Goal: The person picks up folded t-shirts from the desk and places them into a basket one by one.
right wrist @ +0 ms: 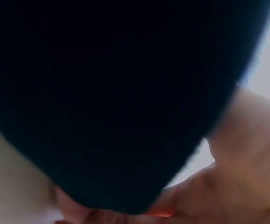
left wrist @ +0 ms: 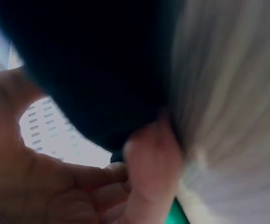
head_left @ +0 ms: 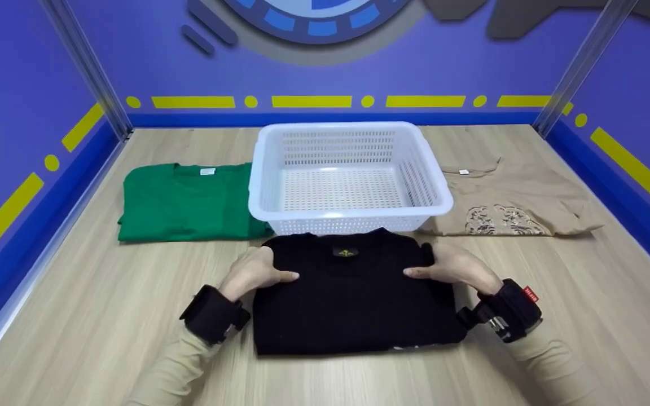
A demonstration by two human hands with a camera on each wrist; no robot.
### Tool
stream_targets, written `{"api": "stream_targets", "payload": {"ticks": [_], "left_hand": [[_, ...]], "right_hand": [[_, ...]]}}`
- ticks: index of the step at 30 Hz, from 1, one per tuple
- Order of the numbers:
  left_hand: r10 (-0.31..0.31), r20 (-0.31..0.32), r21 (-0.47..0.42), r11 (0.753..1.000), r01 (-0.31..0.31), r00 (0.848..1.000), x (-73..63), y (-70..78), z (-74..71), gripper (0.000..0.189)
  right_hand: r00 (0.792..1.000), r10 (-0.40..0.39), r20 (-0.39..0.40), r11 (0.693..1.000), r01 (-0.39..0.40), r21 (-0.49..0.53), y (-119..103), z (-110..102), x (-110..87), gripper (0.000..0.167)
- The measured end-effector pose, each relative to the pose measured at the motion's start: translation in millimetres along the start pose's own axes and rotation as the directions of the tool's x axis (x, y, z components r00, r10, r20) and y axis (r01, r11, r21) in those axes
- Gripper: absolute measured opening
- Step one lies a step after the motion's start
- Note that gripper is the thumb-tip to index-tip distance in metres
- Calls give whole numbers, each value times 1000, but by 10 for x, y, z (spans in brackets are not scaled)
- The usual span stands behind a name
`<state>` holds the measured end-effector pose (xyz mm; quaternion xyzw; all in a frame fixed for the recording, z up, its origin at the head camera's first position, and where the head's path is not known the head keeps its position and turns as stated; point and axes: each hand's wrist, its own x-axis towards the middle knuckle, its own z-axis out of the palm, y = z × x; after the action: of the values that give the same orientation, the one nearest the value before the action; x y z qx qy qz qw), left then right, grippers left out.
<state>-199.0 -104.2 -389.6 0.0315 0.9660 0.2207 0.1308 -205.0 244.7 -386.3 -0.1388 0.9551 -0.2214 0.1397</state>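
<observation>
A folded black T-shirt [head_left: 353, 304] with a neck label lies at the front of the table, its collar toward the basket. My left hand [head_left: 253, 272] grips its left side, thumb on top and fingers beneath. On the opposite side my right hand [head_left: 460, 266] holds the shirt the same way. In the left wrist view, fingers [left wrist: 153, 161] curl under the dark cloth's edge. The right wrist view shows the black cloth [right wrist: 111, 102] filling most of the picture, with fingertips partly hidden below it.
A white perforated plastic basket [head_left: 350, 215] stands just behind the black shirt, with nothing inside. To its left lies a folded green T-shirt [head_left: 189, 206]; to its right, a beige T-shirt [head_left: 528, 194] with a printed pattern. Blue-purple panels [head_left: 471, 67] enclose the wooden table [head_left: 105, 316].
</observation>
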Motion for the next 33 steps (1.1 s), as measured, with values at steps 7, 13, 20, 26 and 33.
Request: {"api": "stream_targets", "payload": {"ticks": [7,13,20,26,33], "left_hand": [[7,8,-28,1000,-6,1000,57,-3,46,46],[-7,22,-27,1000,7,1000,49,20,37,37],[-1,-5,22,1000,1,1000,24,49,33,37],[13,-45,41,999,-11,999,-34,91,-14,35],[48,-91,13,999,-47,995,-116,146,-85,44]], "right_hand": [[999,8,-51,998,-5,55,44,58,56,65],[1000,-9,-21,980,13,199,51,108,71,91],[999,41,12,973,-43,225,4,105,35,91],[999,13,-50,994,-7,111,-80,66,4,62],[990,-51,-133,998,57,40,-202,13,-98,51]]}}
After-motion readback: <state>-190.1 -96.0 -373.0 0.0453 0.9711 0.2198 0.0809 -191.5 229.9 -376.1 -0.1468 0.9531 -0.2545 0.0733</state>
